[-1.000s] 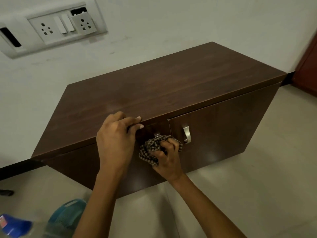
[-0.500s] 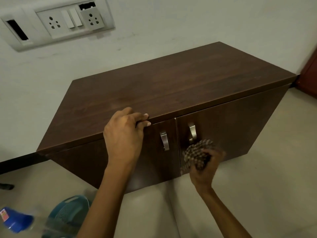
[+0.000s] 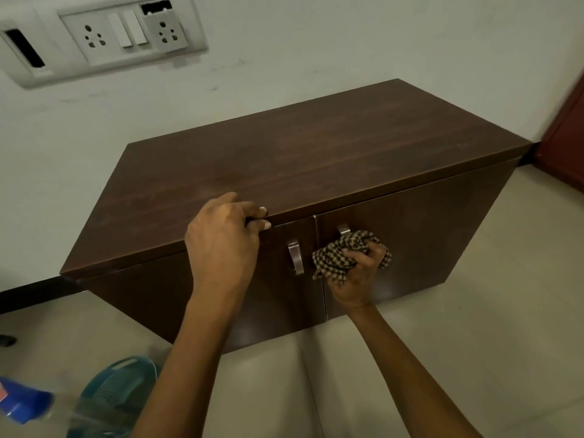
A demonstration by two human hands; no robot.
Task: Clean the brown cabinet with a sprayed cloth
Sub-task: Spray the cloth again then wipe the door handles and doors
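Observation:
The low brown cabinet (image 3: 316,159) stands on the floor against the white wall, both front doors closed. My left hand (image 3: 221,245) grips the front edge of its top, fingers curled over the lip above the left door. My right hand (image 3: 360,273) holds a crumpled brown checked cloth (image 3: 344,251) pressed on the right door, just beside the gap between the doors. The cloth covers most of the right door's metal handle (image 3: 343,229). The left door's handle (image 3: 295,257) shows in full.
A clear spray bottle of blue liquid (image 3: 107,403) with a blue cap (image 3: 22,403) lies on the beige floor at the lower left. A socket and switch panel (image 3: 126,30) sits on the wall above. A reddish door (image 3: 565,134) is at the right edge.
My right hand carried the cloth from the left door's handle rightward onto the right door, then up to that door's handle. My left hand stayed on the top edge.

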